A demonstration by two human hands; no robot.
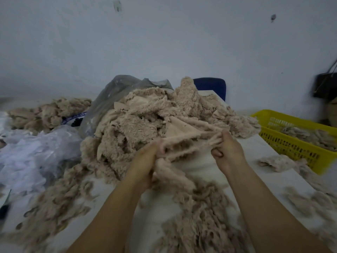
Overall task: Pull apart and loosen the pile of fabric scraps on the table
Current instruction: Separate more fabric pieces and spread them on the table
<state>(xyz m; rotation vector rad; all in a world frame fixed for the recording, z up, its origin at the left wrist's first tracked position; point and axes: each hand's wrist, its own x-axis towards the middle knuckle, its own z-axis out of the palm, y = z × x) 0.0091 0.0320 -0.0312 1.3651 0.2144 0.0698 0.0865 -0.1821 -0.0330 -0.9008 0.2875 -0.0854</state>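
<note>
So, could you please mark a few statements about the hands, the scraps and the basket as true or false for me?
1. The left hand and the right hand both grip one fabric strip. True.
2. The yellow basket holds nothing. False: beige scraps lie in it.
3. The yellow basket stands to the right of the scrap pile. True.
4. The chair behind the scrap pile is red. False: it is blue.
</note>
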